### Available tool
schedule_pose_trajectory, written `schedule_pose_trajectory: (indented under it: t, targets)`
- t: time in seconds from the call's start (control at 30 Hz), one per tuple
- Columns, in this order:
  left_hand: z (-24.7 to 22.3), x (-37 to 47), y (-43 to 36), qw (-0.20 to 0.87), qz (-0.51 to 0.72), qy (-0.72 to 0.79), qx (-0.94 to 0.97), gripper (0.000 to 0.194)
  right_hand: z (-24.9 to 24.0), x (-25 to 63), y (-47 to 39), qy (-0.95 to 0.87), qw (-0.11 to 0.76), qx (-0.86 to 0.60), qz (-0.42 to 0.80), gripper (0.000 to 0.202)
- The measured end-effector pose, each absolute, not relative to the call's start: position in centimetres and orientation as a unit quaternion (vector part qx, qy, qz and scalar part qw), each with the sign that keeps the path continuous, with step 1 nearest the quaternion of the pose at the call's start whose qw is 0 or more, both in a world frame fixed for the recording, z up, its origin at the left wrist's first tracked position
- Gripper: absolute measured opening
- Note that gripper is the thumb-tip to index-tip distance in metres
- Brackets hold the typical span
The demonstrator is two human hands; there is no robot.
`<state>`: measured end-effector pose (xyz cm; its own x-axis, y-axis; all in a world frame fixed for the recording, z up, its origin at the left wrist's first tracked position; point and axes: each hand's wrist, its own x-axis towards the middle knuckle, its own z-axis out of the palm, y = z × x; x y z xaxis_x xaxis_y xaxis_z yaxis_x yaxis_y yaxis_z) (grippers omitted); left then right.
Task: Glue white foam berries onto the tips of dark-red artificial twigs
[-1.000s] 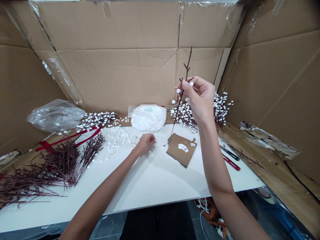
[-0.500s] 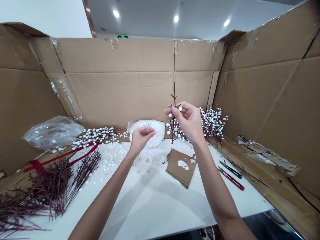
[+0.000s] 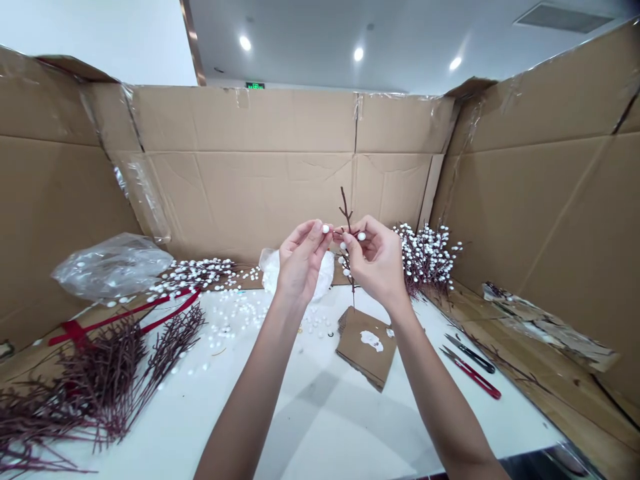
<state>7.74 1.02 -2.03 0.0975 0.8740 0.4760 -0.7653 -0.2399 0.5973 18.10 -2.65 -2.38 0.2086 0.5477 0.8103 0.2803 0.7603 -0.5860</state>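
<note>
My right hand pinches a dark brown twig, which stands upright with short side shoots and a few white berries on it. Close beside it, my left hand is closed on a small white berry between thumb and fingertips. That berry is right at the tip of a side shoot; whether it touches is too small to tell. Below the hands lies a cardboard piece with a white glue-like smear on it.
Bare brown twigs with red ribbon pile up at left. Behind are a clear plastic bag, loose white berries and finished-looking berry stems. Black snips and red snips lie at right. Cardboard walls surround the table.
My left hand has moved up and right to the twig, and a white berry now shows at its fingertips. The right hand still holds the twig, slightly lower in view and tilted.
</note>
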Motion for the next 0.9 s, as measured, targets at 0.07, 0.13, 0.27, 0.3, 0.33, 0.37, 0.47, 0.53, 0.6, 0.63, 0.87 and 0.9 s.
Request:
schedule_pose_trajectory:
  t: [0.07, 0.13, 0.27, 0.3, 0.33, 0.37, 0.47, 0.53, 0.6, 0.63, 0.87, 0.9]
  targets:
    - [-2.04, 7.73, 1.03, 0.610, 0.669, 0.067, 0.419, 0.016, -2.40, 17.90, -2.78, -0.623, 0.701, -0.338, 0.078, 0.013]
    - [-2.07, 7.79, 1.01, 0.606, 0.668, 0.070, 0.425, 0.016, -2.38, 17.76, -2.88, -0.623, 0.700, -0.343, 0.059, 0.013]
    - [-2.15, 8.06, 1.00, 0.593, 0.669, 0.080, 0.441, 0.018, -2.36, 17.73, -2.92, -0.618, 0.703, -0.350, 0.035, 0.014]
    - [-2.18, 8.13, 1.00, 0.591, 0.669, 0.082, 0.443, 0.018, -2.37, 17.74, -2.90, -0.618, 0.703, -0.352, 0.030, 0.014]
    - [-2.20, 8.18, 1.01, 0.589, 0.670, 0.083, 0.445, 0.019, -2.40, 17.76, -2.89, -0.618, 0.701, -0.355, 0.023, 0.014]
    - [-2.22, 8.22, 1.02, 0.587, 0.670, 0.084, 0.446, 0.019, -2.43, 17.76, -2.87, -0.619, 0.698, -0.359, 0.016, 0.014]
    - [-2.33, 8.29, 1.08, 0.583, 0.675, 0.084, 0.445, 0.018, -2.55, 17.75, -2.86, -0.624, 0.687, -0.372, -0.010, 0.013]
    - [-2.40, 8.31, 1.13, 0.579, 0.680, 0.085, 0.442, 0.018, -2.61, 17.72, -2.85, -0.627, 0.682, -0.376, -0.023, 0.012]
    - [-2.44, 8.33, 1.16, 0.576, 0.684, 0.084, 0.439, 0.017, -2.62, 17.69, -2.83, -0.627, 0.682, -0.376, -0.035, 0.012]
    - [-2.45, 8.34, 1.17, 0.576, 0.685, 0.083, 0.438, 0.017, -2.62, 17.67, -2.81, -0.627, 0.682, -0.376, -0.041, 0.011]
    - [-2.38, 8.35, 1.11, 0.560, 0.695, 0.087, 0.442, 0.016, -2.72, 17.56, -2.87, -0.635, 0.667, -0.381, -0.078, 0.009]
    - [-2.38, 8.35, 1.08, 0.556, 0.697, 0.087, 0.444, 0.016, -2.74, 17.54, -2.91, -0.637, 0.665, -0.381, -0.084, 0.008]
